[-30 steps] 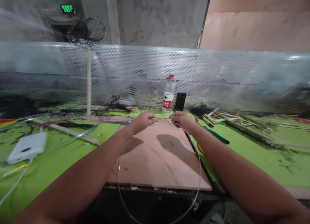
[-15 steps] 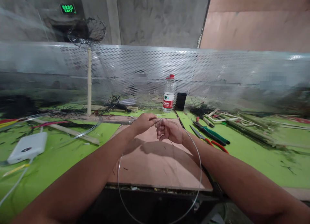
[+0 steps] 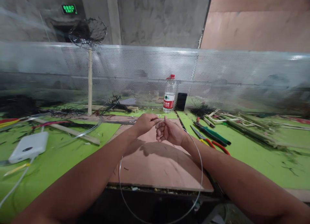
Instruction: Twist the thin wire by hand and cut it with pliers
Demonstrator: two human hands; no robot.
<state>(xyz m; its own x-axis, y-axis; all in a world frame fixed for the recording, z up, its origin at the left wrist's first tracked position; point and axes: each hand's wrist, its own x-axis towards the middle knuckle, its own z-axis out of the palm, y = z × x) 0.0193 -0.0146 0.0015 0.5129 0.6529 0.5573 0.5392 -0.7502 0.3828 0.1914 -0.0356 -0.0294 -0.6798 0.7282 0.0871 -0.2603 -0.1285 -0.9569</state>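
Note:
A large loop of thin silvery wire (image 3: 201, 172) hangs from my two hands, its lower curve dropping past the front edge of the pinkish board (image 3: 155, 165). My left hand (image 3: 146, 123) is closed, pinching the wire where its ends come together at the top. Facing it, my right hand (image 3: 169, 132) also pinches there with thumb and forefinger, the other fingers curled and the palm turned partly up. The fingertips of both hands meet, and they hide the exact joint of the wire.
Right of the board lie orange-handled scissors (image 3: 219, 147) and green-handled pliers (image 3: 213, 133). A water bottle (image 3: 169, 98) and a black phone (image 3: 181, 101) stand behind my hands. A white power bank (image 3: 29, 146), a wooden stick (image 3: 70, 132) and black wire netting (image 3: 88, 33) on a pole are leftward.
Both hands stay at the top of the wire loop. My right hand has turned slightly, its thumb now standing higher. The loop has shifted a little to the right in view.

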